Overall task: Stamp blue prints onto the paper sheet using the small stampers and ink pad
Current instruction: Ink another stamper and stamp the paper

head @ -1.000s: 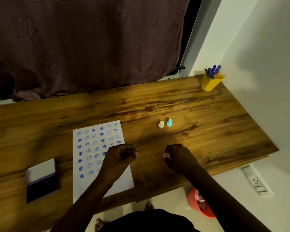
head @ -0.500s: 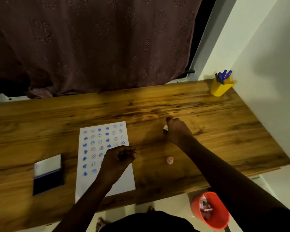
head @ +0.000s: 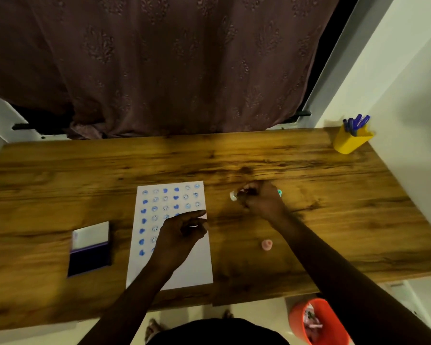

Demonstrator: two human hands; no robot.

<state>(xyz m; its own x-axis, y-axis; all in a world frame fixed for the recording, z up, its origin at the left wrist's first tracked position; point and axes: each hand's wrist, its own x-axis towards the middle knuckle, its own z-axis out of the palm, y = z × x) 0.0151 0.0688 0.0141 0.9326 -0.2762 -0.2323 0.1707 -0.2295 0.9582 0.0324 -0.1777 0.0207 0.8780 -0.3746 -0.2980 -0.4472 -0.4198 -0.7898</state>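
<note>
On the wooden bench (head: 60, 190), the ink pad (head: 90, 249) lies open at about nine o'clock from the paper sheet (head: 171, 235), its pale lid raised behind the dark pad, near the sheet but apart from it. The sheet lies upright before the person, with rows of blue prints (head: 164, 207), hearts and round faces, filling its top and left part; the lower part is bare. The left hand (head: 182, 235) hovers or rests over the sheet's right half, its grip loose and holding nothing, forefinger stretched toward three o'clock and the other fingers curled. At four o'clock from that hand a pink stamper (head: 267, 245) stands alone on the bench. At twelve o'clock from it the right hand (head: 261, 199) has its grip closed on a white stamper (head: 233, 195), which pokes out at the hand's nine o'clock side. A teal stamper (head: 280, 192) peeps out just behind the hand at three o'clock. Far off at two o'clock stands a yellow pen holder (head: 348, 143) with blue pens (head: 356, 123).
</note>
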